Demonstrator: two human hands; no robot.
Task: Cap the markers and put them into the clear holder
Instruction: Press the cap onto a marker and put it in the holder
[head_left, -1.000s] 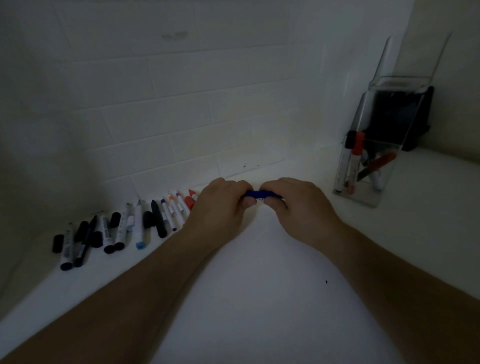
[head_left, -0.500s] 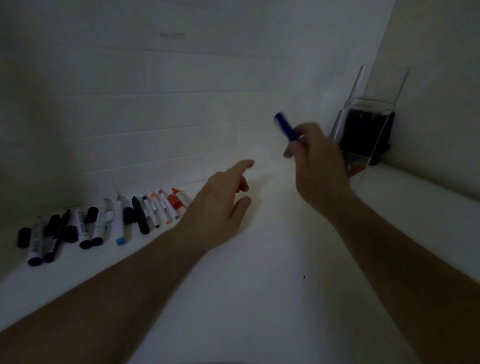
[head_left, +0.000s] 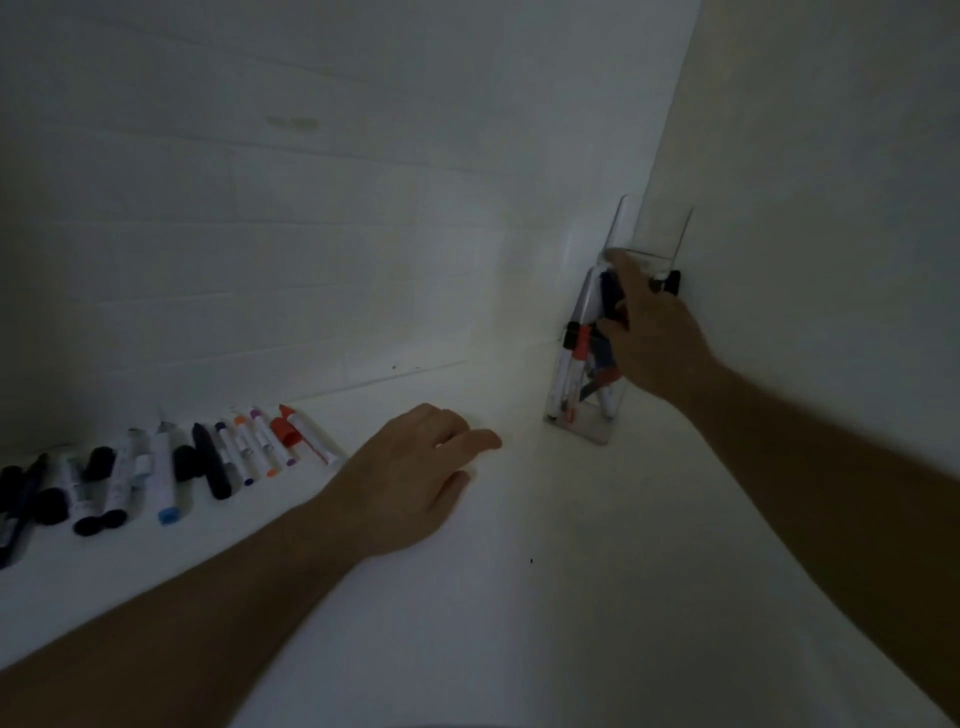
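Right now my right hand (head_left: 657, 332) has its fingers clamped on the blue marker (head_left: 609, 301) at the mouth of the holder (head_left: 582, 426) in the corner, while my left hand (head_left: 410, 478) rests on the bench (head_left: 519, 623), fingers relaxed, beside the marker row (head_left: 171, 467).

A row of markers (head_left: 171, 467) lay on the counter (head_left: 519, 597) far left; the clear holder (head_left: 582, 415) stood right, in the corner.
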